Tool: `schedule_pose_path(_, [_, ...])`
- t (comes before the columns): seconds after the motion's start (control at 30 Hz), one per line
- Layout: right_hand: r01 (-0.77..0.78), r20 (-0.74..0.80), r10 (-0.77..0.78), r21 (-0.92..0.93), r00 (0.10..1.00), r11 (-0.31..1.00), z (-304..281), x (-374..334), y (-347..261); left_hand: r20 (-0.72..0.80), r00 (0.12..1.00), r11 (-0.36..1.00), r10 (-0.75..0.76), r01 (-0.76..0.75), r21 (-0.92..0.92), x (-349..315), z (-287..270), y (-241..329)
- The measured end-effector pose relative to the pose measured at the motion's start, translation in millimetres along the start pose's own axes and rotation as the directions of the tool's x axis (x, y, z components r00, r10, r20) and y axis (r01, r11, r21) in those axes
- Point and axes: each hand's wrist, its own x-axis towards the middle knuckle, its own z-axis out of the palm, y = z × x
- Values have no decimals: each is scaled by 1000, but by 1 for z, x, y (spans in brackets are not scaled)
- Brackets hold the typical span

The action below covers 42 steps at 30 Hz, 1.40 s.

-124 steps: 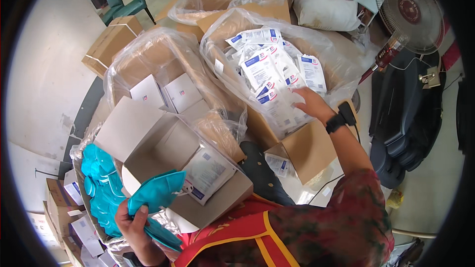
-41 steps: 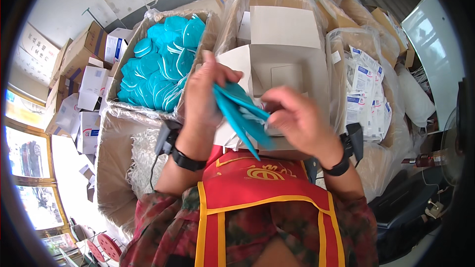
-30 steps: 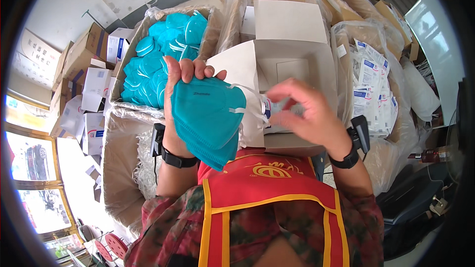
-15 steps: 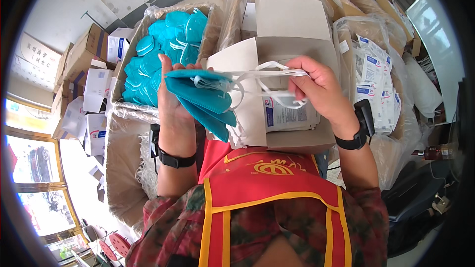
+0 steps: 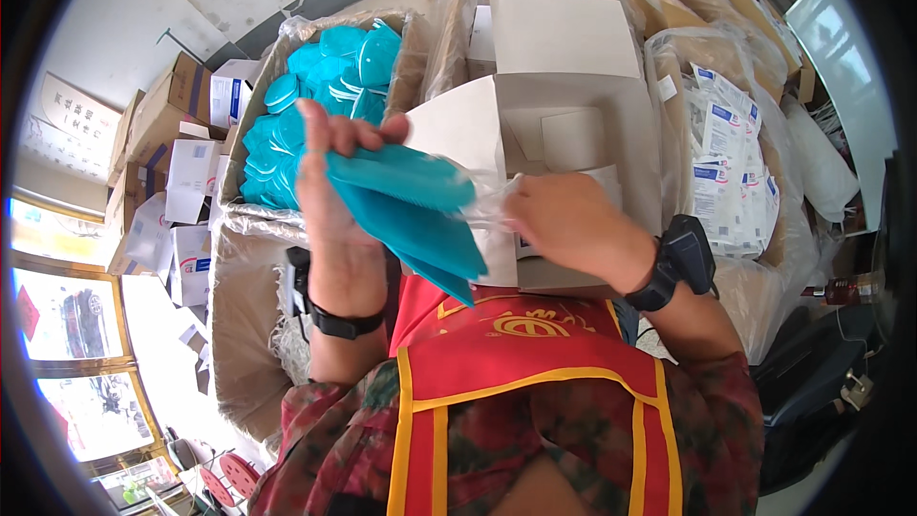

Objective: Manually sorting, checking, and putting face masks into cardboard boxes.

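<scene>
Up front, our left hand (image 5: 330,186) pinches a stack of folded teal masks (image 5: 411,215) between thumb and fingers, held above the open white carton (image 5: 573,124). Our right hand (image 5: 573,229) curls its fingers shut on the thin clear wrapping (image 5: 492,210) at the stack's right end (the fingertips themselves are hidden). At right, white sachets with blue labels (image 5: 731,167) fill a plastic-lined box. At left, small white and blue cartons (image 5: 191,172) lie among brown boxes. Behind the left hand, a lined bin (image 5: 248,229) holds more teal masks (image 5: 325,76), partly blocked by our fingers.
</scene>
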Motion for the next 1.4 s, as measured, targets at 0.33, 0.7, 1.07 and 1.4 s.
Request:
schedule_pose_path(0.33, [-336,16,335,23,942,942,-20,-56,64,-1,964,963,264,-264,60,3,-23,50])
schedule_pose_path(0.7, [-217,305,261,-170,916,961,89,4,91,293,914,738,282,-401,543,-25,-17,47])
schedule_pose_path(1.07, [-288,160,278,45,947,957,103,-33,91,289,957,698,32,-229,679,-22,-21,1])
schedule_pose_path(1.4, [-225,61,217,183,974,957,66,-46,61,250,967,694,-44,-150,704,-28,-22,-8])
